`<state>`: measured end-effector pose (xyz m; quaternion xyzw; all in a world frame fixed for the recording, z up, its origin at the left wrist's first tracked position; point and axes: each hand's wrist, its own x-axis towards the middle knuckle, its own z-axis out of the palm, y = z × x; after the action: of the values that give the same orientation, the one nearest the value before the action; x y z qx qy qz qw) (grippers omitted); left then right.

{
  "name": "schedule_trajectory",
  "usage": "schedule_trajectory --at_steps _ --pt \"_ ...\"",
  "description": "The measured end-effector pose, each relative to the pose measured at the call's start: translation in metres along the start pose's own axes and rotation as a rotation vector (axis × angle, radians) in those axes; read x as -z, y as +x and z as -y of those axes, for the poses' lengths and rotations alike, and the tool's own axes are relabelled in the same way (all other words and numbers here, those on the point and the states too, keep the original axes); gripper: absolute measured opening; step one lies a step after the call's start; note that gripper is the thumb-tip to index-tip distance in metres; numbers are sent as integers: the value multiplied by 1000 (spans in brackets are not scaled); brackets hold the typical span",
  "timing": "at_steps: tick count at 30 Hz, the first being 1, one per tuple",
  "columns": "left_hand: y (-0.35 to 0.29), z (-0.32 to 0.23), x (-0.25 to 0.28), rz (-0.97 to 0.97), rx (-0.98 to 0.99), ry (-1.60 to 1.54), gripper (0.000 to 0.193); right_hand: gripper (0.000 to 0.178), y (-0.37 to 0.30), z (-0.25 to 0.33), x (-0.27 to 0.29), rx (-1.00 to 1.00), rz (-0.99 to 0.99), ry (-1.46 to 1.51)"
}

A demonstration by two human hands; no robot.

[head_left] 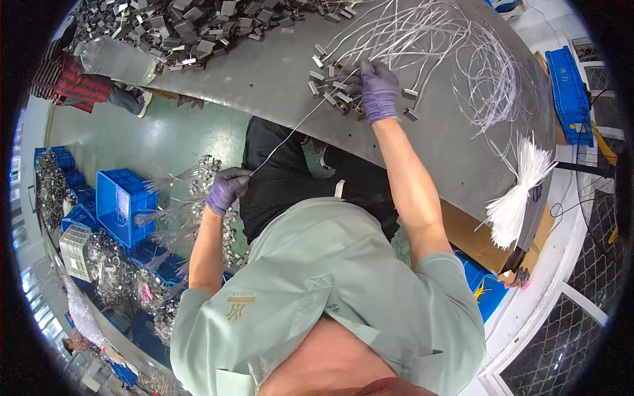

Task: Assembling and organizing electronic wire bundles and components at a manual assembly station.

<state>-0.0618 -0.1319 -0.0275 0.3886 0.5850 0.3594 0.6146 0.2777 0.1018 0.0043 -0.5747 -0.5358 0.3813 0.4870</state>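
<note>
One green shirt (370, 264), two gloved hands (228, 190) (380, 91), one left-held cable (291, 134)

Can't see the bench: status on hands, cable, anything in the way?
Left hand pinching thin cable strung toward metal connectors. Right hand at metal connectors, grip unclear. Loose wire tangle further right, not across thin cable.

Left of the cluster of metal connectors (342, 97), bare table (264, 82) leaves a hand a wide lane, stopped on the cluster's far left by the heap of dark blocks (205, 28). The right hand (379, 89) covers the cluster's right side; beyond, tangled clear wires (492, 86) bar the way. Open surface lies near right of the cluster, up to the white strand bundle (518, 191). One wire (290, 134) crosses the cluster's near-left approach.
</note>
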Motion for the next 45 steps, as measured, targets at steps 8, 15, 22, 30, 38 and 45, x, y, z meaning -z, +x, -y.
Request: schedule_trajectory --at_steps 8,15,22,30,38,45 --pt "6 -9 6 -31 -19 133 24 27 27 -15 15 48 65 -30" --pt "6 -15 7 -73 -26 98 22 35 22 38 31 -291 241 280" --pt "15 -35 -3 -127 -81 101 23 33 24 52 36 -289 142 500" --pt "36 -26 -2 -65 -79 15 23 27 -1 64 15 -255 281 156" --pt "37 -24 -1 -84 -62 52 23 40 39 24 31 -130 93 253" --pt "31 -31 -7 -61 -93 51 25 34 27 74 45 -136 148 333"
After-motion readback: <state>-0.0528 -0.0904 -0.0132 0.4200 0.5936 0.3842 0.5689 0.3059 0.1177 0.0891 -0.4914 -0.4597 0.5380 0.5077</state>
